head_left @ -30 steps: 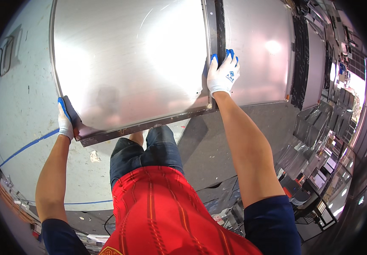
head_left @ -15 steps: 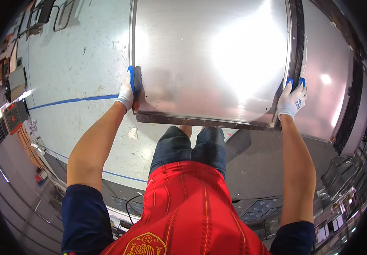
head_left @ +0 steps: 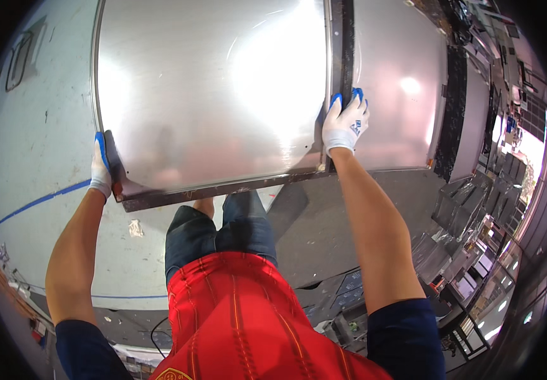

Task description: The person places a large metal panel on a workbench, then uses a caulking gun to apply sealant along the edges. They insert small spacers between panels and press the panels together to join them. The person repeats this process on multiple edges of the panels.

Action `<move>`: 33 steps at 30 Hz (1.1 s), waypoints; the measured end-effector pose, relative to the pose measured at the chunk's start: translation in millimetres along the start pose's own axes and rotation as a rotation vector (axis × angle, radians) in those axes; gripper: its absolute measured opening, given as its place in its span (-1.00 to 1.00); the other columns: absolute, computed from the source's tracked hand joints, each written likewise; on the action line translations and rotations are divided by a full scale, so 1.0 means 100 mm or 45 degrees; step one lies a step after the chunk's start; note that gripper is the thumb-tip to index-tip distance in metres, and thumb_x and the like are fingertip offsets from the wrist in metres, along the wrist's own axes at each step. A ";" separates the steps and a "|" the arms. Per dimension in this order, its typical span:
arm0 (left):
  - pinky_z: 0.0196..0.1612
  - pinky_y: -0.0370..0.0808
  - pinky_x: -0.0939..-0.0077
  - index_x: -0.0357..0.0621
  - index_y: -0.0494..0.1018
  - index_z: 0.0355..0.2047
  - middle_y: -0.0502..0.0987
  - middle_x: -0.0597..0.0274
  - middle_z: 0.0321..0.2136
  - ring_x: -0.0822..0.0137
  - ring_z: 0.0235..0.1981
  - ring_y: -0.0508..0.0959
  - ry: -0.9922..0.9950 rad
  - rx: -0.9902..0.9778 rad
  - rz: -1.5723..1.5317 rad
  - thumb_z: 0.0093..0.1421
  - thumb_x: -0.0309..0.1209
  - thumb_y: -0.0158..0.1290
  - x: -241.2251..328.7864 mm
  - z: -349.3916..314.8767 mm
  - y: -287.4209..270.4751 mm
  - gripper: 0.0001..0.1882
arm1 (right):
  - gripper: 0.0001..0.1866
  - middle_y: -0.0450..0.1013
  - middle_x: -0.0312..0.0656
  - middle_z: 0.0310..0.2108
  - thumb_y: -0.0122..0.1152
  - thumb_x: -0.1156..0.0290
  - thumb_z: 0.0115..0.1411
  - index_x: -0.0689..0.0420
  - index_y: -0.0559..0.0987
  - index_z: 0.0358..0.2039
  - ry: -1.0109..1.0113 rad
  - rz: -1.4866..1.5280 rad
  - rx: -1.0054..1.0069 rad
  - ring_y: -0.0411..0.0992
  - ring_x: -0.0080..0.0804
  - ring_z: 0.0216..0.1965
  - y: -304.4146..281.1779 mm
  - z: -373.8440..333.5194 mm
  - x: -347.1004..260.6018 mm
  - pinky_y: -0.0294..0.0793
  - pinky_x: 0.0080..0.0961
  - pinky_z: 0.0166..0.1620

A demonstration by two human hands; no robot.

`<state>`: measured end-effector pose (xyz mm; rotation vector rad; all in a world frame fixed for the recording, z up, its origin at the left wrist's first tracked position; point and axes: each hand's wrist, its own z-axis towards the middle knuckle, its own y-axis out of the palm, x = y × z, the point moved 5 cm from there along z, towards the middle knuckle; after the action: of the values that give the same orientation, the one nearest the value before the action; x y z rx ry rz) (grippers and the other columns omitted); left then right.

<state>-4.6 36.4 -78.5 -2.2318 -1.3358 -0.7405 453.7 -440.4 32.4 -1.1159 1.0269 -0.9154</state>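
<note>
A large, flat sheet-metal panel (head_left: 185, 120) with a shiny face and dark edges is in front of my legs. At its near left corner, my left hand (head_left: 100, 168), in a white glove with blue fingers, is closed on the side edge. On the opposite side, my right hand (head_left: 346, 125) wears a matching glove, its fingers wrapped over the dark right edge. The fingers' undersides are hidden. Close beyond my right hand lies a second shiny metal panel (head_left: 395, 107). The held panel's far end runs out of view.
A pale floor (head_left: 45, 149) with a blue line (head_left: 45, 201) extends at left. Dark grey flooring (head_left: 324, 221) is under and right of my legs. Black plastic-looking stacked pieces (head_left: 467, 206) stand at right. A small white scrap (head_left: 135, 228) lies near my feet.
The view has swung right, so the panel and both hands appear farther left. The panel's near edge now slants, its left corner lower in the picture. Both hands keep hold of it.
</note>
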 end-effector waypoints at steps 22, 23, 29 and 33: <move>0.21 0.51 -0.02 -0.21 0.58 0.19 0.65 -0.24 0.07 -0.22 0.12 0.62 0.475 0.647 1.463 0.50 0.15 -0.15 0.58 -0.53 0.31 -0.31 | -0.31 0.28 0.07 0.44 0.15 0.05 0.39 0.28 0.41 0.36 0.097 0.041 -0.033 0.15 0.22 0.46 -0.14 0.05 -0.03 0.03 0.20 0.49; 0.21 0.51 -0.03 -0.21 0.58 0.19 0.65 -0.24 0.06 -0.22 0.11 0.63 0.440 0.666 1.489 0.50 0.16 -0.16 0.58 -0.52 0.31 -0.31 | -0.31 0.29 0.07 0.43 0.15 0.05 0.40 0.27 0.41 0.36 0.091 0.036 -0.035 0.17 0.24 0.44 -0.16 0.06 -0.04 0.04 0.20 0.48; 0.35 0.39 -0.04 -0.18 0.33 0.41 0.47 -0.30 0.28 -0.27 0.32 0.45 0.314 0.652 1.336 0.49 0.24 -0.19 0.15 -0.51 0.16 -0.20 | -0.20 0.20 0.04 0.51 0.16 -0.08 0.38 0.28 0.36 0.42 0.142 0.121 -0.168 0.06 0.20 0.53 -0.17 0.07 0.00 -0.09 0.16 0.55; 0.38 0.36 0.01 -0.16 0.22 0.48 0.42 -0.28 0.34 -0.25 0.35 0.41 0.465 0.658 1.174 0.51 0.10 -0.10 -0.42 -0.83 -0.08 -0.26 | -0.17 0.17 0.09 0.51 0.22 -0.10 0.35 0.26 0.37 0.42 0.038 0.309 -0.203 0.00 0.24 0.55 -0.24 -0.09 0.11 -0.16 0.16 0.57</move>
<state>-46.2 -38.0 -40.9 -1.8552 -0.1969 -0.3574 446.3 -457.9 53.2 -1.0828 1.2470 -0.6669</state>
